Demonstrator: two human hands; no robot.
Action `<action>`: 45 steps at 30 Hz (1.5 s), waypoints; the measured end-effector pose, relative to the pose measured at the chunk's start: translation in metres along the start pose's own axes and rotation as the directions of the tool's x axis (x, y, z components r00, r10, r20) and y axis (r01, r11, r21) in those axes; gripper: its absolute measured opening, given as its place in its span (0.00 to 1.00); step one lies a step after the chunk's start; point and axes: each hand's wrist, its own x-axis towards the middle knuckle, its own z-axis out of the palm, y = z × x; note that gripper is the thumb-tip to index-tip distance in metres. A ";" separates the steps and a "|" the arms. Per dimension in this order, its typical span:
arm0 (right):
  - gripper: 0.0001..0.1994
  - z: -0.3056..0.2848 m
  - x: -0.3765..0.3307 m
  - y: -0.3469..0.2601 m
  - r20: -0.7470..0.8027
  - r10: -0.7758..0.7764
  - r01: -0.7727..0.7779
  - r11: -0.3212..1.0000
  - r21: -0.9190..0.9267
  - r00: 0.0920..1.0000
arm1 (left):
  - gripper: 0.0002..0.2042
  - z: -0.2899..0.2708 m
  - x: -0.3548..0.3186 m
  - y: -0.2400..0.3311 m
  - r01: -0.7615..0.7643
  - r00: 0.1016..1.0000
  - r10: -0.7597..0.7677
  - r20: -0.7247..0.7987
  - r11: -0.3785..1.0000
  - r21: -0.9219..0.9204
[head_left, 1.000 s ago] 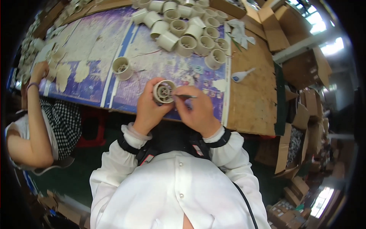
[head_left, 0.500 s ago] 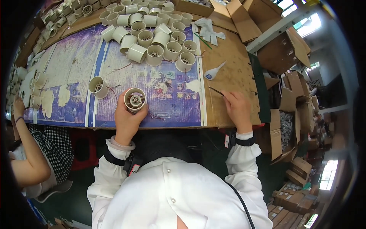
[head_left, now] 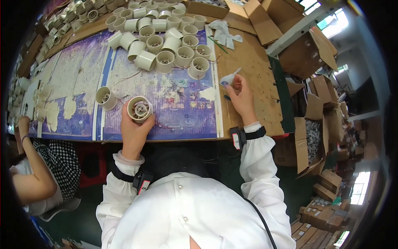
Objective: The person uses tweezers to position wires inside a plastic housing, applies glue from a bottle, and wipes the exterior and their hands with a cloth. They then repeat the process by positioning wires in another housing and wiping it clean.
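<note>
My left hand (head_left: 134,133) is wrapped round a cream plastic cup-shaped housing (head_left: 134,101), held at the table's near edge with its open top facing up. Metal motor-like parts show inside. Over the brown board, my right hand (head_left: 241,97) has its thumb and fingers closed on a small white squeeze bottle (head_left: 230,78) with a pointed nozzle and a blue mark. Beside that hand's thumb is the end of a thin dark tool (head_left: 227,98). A second housing (head_left: 106,98) with wires stands left of the held one.
Several similar housings (head_left: 165,62) crowd the far table, some tipped over, with thin wires trailing. A white glove (head_left: 226,34) and a green stick (head_left: 218,45) lie at the far right. Cardboard boxes (head_left: 309,54) stand right of the table. A co-worker's arm (head_left: 39,170) is at the left.
My right hand has moved away from me and slightly left, from the dark tool to the squeeze bottle, now gripped. My left hand has shifted slightly left, tilting the housing a little.
</note>
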 end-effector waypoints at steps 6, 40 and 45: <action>0.13 -0.012 0.003 0.000 0.136 0.110 -0.128 0.983 0.130 0.985 | 0.26 0.005 0.005 -0.001 -0.050 0.998 0.051 -0.023 0.997 0.050; 0.11 0.004 -0.092 -0.128 0.379 -0.121 -0.043 0.917 0.397 0.917 | 0.27 -0.007 0.011 -0.004 0.098 0.993 -0.110 -0.038 0.966 -0.238; 0.11 0.002 -0.090 -0.130 0.395 -0.140 -0.016 0.931 0.366 0.908 | 0.25 -0.008 0.009 -0.003 0.057 0.997 -0.061 -0.036 0.993 -0.108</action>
